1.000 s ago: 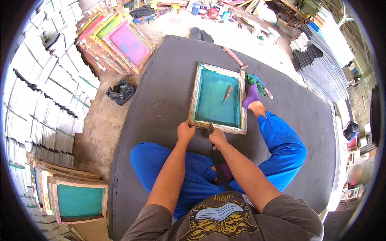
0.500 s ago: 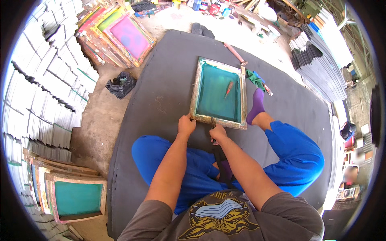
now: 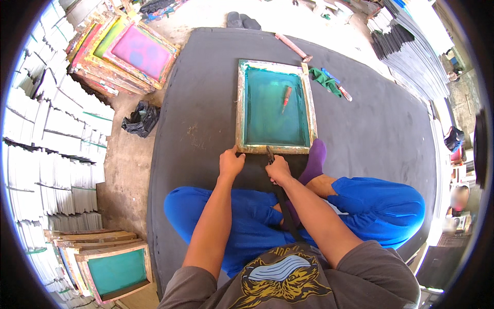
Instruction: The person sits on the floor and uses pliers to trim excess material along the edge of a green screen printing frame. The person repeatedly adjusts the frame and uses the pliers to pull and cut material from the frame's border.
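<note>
A wooden screen-printing frame (image 3: 311, 110) with teal mesh lies flat on the dark padded surface in front of me. At its near left corner, my left hand (image 3: 231, 164) is closed on the wood, its fingers partly hidden. My right hand (image 3: 278, 170) grips a dark tool that looks like pliers (image 3: 270, 153), its tip against the frame's near edge. On the mesh lies what looks like a screwdriver (image 3: 286, 98) with a reddish-brown handle. My foot in a purple sock (image 3: 315, 159) rests by the frame's near right corner.
Beyond the frame lie a hammer (image 3: 293, 47), a green cloth (image 3: 325, 81) and a red-and-white handled tool (image 3: 346, 93). Stacked screen frames (image 3: 141, 54) and a black plastic bag (image 3: 141, 118) are on the floor at left. More frames (image 3: 118, 273) lean nearer me. Dark slippers (image 3: 243, 20) sit at the far edge.
My purple-socked foot has drawn in from the frame's right side to its near right corner. The view has shifted; both hands keep to the frame's near edge.
</note>
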`<action>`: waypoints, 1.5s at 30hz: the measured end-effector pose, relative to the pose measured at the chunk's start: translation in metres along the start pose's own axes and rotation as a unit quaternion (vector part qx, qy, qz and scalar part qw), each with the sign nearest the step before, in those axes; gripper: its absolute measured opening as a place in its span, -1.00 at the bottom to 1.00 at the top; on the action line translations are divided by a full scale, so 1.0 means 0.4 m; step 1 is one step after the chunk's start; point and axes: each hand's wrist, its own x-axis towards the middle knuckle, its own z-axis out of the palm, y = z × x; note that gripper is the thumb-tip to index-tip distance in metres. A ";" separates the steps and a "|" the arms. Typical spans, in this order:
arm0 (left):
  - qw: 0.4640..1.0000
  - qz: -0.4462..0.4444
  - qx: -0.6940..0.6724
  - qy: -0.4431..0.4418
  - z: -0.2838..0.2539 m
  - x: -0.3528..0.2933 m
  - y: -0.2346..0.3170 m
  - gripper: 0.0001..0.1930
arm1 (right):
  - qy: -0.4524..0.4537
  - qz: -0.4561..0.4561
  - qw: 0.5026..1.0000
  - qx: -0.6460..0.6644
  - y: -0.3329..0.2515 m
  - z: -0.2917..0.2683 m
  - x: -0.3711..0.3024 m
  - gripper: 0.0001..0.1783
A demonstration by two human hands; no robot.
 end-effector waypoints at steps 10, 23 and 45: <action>0.999 0.015 0.040 -0.009 -0.008 0.012 0.011 -0.46 | -0.120 0.004 0.975 0.189 0.058 -0.006 0.034 -0.85; 0.993 -0.001 -0.090 0.075 -0.016 0.002 0.033 -0.64 | -0.266 -0.018 0.903 0.336 0.039 -0.010 0.020 -0.81; 0.849 -0.164 -0.440 0.242 -0.030 0.085 -0.085 -0.81 | -0.461 -0.015 0.856 0.233 -0.133 0.145 0.055 -0.48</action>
